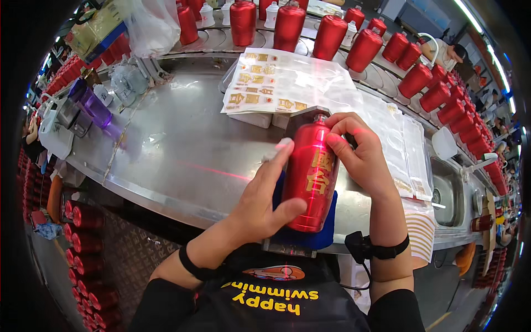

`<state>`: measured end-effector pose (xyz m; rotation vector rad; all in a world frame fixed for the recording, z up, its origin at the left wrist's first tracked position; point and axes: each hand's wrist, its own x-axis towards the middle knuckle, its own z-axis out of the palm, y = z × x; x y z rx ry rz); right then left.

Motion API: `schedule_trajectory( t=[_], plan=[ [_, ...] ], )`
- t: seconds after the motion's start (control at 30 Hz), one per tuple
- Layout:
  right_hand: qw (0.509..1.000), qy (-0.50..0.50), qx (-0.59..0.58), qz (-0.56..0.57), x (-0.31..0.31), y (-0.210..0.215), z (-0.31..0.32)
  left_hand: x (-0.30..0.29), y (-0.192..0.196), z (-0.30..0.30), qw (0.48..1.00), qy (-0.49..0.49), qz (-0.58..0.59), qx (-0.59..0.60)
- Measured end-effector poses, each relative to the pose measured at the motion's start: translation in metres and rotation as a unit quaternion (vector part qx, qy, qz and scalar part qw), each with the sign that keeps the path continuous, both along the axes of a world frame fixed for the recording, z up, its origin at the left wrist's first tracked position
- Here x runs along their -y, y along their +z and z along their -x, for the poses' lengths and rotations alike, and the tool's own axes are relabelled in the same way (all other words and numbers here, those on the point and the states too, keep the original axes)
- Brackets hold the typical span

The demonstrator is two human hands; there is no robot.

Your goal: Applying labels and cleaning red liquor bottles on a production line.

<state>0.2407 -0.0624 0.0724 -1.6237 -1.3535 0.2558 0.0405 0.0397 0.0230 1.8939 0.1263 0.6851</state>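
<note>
A glossy red bottle (307,191) with gold characters down its front leans back in a metal stand lined with blue cloth (329,224), right in front of me. Its narrow neck points away from me. Along the bottle's left side lies my left hand (265,199), fingers stretched and thumb apart over the lower body; a whitish covering wraps one fingertip. My right hand (358,149) is closed at the upper right, its thumb and curled fingers against the bottle's shoulder near the neck. A red light line crosses the bottle and the right hand.
White sheets of gold decals (276,83) lie beyond the bottle on the steel table (182,127). Red bottles (287,27) line a curved conveyor behind. At left stand a purple cup (94,102) and clear jars (127,80); at right is a sink (447,193).
</note>
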Motion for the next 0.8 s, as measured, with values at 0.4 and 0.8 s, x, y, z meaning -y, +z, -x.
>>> schedule_trajectory(
  t=[0.4, 0.8],
  plan=[
    [1.000, -0.018, -0.004, 0.001, -0.004, -0.002, 0.000, 0.012, -0.015, -0.031, 0.988, 0.014, 0.153, -0.018],
    [0.999, -0.016, 0.026, -0.012, -0.003, -0.004, -0.003, 0.012, -0.014, -0.032, 0.974, -0.024, 0.224, -0.007]
  ],
)
